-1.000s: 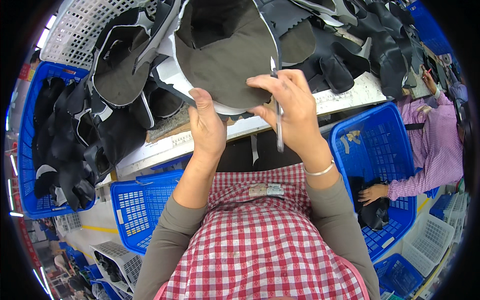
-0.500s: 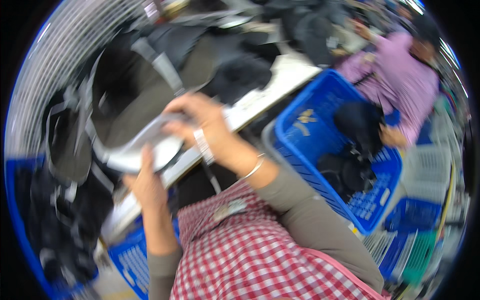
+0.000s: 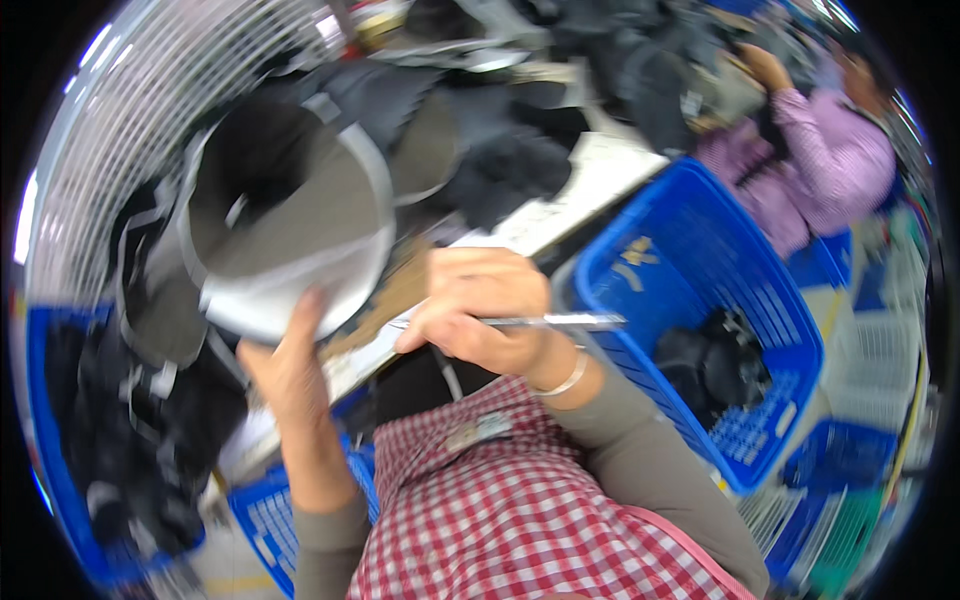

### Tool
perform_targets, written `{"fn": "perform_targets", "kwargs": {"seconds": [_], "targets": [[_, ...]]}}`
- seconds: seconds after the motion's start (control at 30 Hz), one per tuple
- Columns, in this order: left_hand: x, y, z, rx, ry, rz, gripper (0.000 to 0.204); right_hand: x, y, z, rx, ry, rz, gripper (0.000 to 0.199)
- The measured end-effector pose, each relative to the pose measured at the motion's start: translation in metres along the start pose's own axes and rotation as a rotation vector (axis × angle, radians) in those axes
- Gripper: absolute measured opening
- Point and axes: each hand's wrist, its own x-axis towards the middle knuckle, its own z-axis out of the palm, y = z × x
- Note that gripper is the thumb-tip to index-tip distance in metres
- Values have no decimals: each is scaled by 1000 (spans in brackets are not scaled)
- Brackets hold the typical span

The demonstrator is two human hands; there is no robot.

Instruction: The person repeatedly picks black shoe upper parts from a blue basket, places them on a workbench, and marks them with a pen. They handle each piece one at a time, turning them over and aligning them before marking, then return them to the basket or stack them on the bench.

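Loosely, by what shows, the left hand [image 3: 290, 385] lays its thumb over the white near rim of a grey-lined shoe upper [image 3: 290, 235]; most of its other fingers are out of sight below, so how firmly they grip cannot be told. The upper sits left of centre, tilted with its dark hollow facing up, over the near part of the worktable [image 3: 560, 215] and beside a white slatted basket [image 3: 110, 190].

The right hand [image 3: 490, 310], apart from the upper, has its fingers curled around a slim pen-like tool [image 3: 585, 321], tip pointing left toward the upper's near edge. Blur hides what kind of tip it is.

With the left thumb so close to that edge, a slip of the tool could mark or nick it. A loose left grip might let the upper slide onto a second grey-lined upper [image 3: 165, 315] just to its left, where the edges could catch. If the right fingers slackened, the tool might drop toward the blue basket [image 3: 745, 260] holding black pieces [image 3: 710, 365] on the right.
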Motion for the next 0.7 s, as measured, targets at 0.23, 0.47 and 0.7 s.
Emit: {"fn": "perform_targets", "kwargs": {"seconds": [0.23,0.47,0.7], "targets": [[-2,17,14,28,-67,-22,22,-6,1,39,48,-24,357,27],[-9,7,13,16,-100,-50,26,-14,32,48,2,128,347,22],[-10,3,12,6,-95,-29,25,-18,41,51,-65,192,287,25]]}}
